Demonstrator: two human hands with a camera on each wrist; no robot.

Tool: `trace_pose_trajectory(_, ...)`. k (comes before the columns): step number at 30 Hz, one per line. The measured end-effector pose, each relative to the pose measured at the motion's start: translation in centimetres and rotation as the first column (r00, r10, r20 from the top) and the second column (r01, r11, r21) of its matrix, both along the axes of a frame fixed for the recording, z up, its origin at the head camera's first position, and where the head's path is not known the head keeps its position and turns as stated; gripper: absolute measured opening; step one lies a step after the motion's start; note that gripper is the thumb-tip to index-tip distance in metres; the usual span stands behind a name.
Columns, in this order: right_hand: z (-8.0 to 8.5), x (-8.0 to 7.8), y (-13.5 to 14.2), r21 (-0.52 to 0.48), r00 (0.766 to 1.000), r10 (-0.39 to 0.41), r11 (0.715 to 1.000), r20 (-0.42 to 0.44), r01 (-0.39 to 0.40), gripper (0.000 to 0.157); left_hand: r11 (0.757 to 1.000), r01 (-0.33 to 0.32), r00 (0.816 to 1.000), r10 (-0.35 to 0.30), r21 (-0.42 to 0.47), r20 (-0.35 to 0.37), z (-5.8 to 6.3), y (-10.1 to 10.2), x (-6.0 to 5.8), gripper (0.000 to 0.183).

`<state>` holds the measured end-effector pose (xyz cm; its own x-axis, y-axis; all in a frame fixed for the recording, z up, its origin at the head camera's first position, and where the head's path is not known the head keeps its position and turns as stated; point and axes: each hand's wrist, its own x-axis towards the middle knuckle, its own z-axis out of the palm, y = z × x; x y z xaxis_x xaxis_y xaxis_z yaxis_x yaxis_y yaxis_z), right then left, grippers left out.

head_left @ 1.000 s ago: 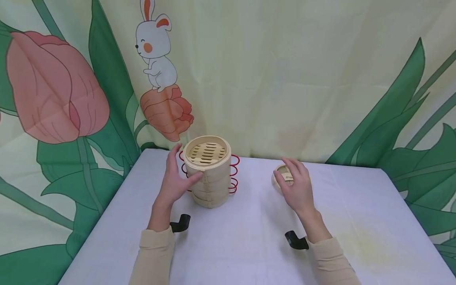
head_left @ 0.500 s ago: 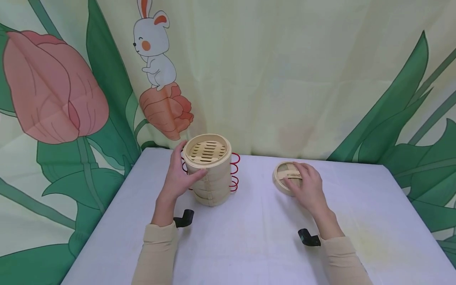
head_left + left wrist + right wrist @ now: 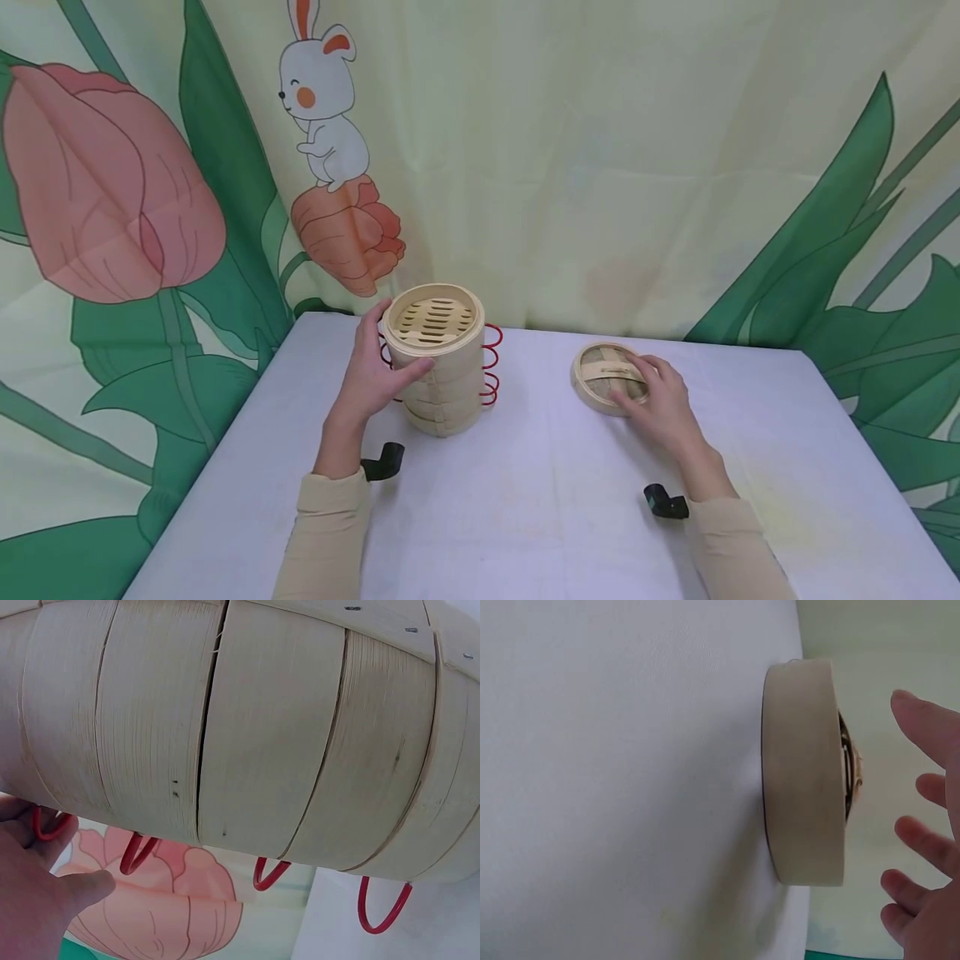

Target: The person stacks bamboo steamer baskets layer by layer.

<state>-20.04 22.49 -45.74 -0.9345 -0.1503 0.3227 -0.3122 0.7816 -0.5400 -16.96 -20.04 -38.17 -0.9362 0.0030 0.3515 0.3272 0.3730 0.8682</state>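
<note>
A tall stack of bamboo steamer baskets stands left of the middle of the table, a slatted tier on top and red loops down its sides. My left hand lies at the upper left of the stack, fingers along the side and thumb stretched across its front in the head view. In the left wrist view, fingertips are right at the topmost red loop. A round bamboo lid with a strap handle lies handle up on the table. Over its right edge hovers my right hand, fingers spread, a gap showing in the right wrist view.
A white cloth covers the table. Directly behind its far edge hangs a curtain printed with a rabbit, a tulip and leaves. Black wrist mounts stick out beside both sleeves.
My right hand has drawn back to the right, uncovering most of the lid. The left hand has come slightly closer to the stack, which stays in place.
</note>
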Motion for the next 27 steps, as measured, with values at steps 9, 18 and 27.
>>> trace_pose_trajectory(9,-0.9,-1.2,0.3,-0.02,1.0,-0.004,1.0,0.024,0.004,0.053,1.0,-0.002,1.0,0.002,0.003,0.003,0.1,0.0,0.1,0.104)
trace_pose_trajectory(18,-2.3,-2.4,0.2,-0.028,1.0,0.015,0.999,-0.01,-0.015,0.042,1.0,0.003,1.0,-0.004,0.005,0.003,-0.1,0.0,0.1,0.103)
trace_pose_trajectory(27,-2.9,-3.2,0.0,-0.039,1.0,0.0,0.999,0.012,0.0,0.035,1.0,0.002,1.0,-0.002,0.009,0.002,-0.2,0.0,0.0,0.104)
